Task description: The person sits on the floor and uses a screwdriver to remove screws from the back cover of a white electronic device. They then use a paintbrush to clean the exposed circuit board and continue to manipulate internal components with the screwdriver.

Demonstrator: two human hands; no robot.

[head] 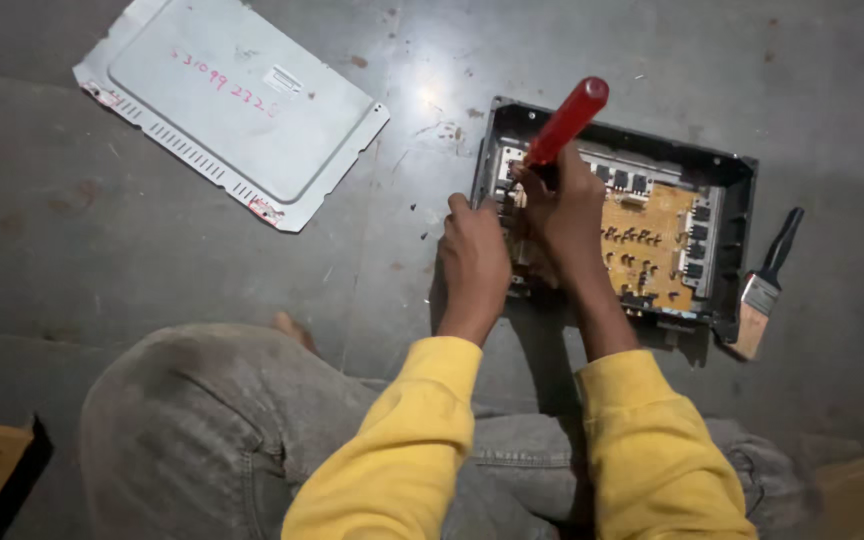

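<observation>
A red-handled screwdriver [567, 120] is gripped with the right hand's [562, 215] fingers clamped around it, driven into the open black casing [737, 200] on the floor, steadied by the left hand [472, 262], fingers curled on its edge.

Circuit board [652, 240] in open case [737, 200], brush [764, 290] right, cover plate [232, 105] far left

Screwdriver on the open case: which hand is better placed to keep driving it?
The right hand. It already grips the red-handled screwdriver, tip down over the circuit board. The left hand rests on the black case edge, apparently steadying it, and would have to regrip.
</observation>
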